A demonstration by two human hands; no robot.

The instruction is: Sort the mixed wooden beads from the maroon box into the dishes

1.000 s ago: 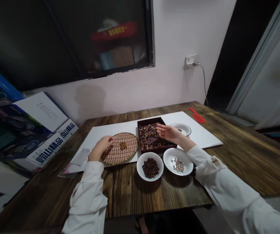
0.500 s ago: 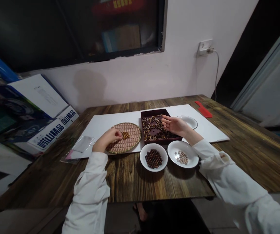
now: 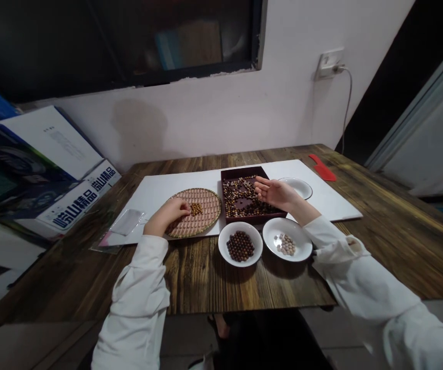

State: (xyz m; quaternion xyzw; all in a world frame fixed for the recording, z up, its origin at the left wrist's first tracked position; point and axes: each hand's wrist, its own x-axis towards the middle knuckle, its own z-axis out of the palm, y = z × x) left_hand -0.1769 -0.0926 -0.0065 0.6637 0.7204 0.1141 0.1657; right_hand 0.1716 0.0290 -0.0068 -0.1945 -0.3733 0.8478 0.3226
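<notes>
Over the left side of a round woven tray point(image 3: 209, 218), my left hand point(image 3: 169, 213) has its fingers pinched together beside a small pile of yellowish-brown beads point(image 3: 196, 208); what they hold, if anything, is hidden. My right hand point(image 3: 277, 194) is open, palm turned up and fingers stretched, above the right part of a dark red box point(image 3: 224, 192) with many mixed beads point(image 3: 240, 191) in it. Nearer me stand a white bowl point(image 3: 221, 245) of dark brown beads point(image 3: 240, 245) and a white bowl point(image 3: 302, 246) of pale beads point(image 3: 286, 245).
Partly behind my right hand is another white dish point(image 3: 302, 187). A white board point(image 3: 340, 205) lies under the tray and box on the wooden table point(image 3: 190, 288). A red comb-like tool point(image 3: 324, 169) lies at the right, a clear plastic bag point(image 3: 125, 223) and printed cartons point(image 3: 78, 200) at the left.
The camera view has shifted slightly, so the table sits a little higher in the picture. Both hands keep nearly the same places over the tray and the box.
</notes>
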